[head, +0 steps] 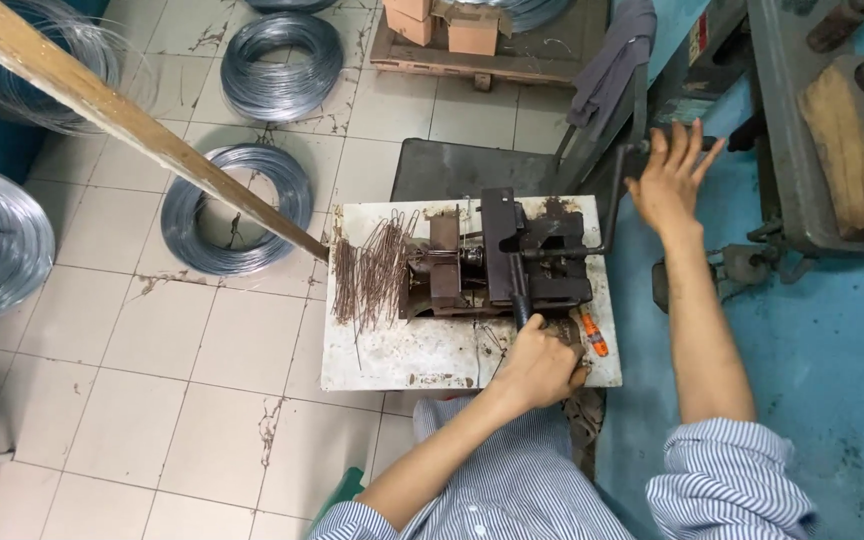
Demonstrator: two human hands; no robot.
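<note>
Cracked, stained cream floor tiles [152, 330] cover the left side, scattered with shiny coils of grey steel wire [237, 208]. A blue painted floor [842, 350] lies right. A wooden pallet [492, 60] carries cardboard boxes [472, 30].

Sleeves [727, 480]: blue-and-white fine stripes. Bending tool [537, 250]: black, with rusty brown block at left. Worktop [402, 350]: white, stained and rust-flecked. Cut wires [372, 270]: reddish brown. Screwdriver handle [593, 334]: orange. Wire coils [237, 208]: silvery grey. Floor tiles [152, 340]: off-white, cracked. Floor at right [852, 340]: painted blue. Wooden beam [132, 120]: tan. Boxes at far side [472, 30]: light brown.
</note>
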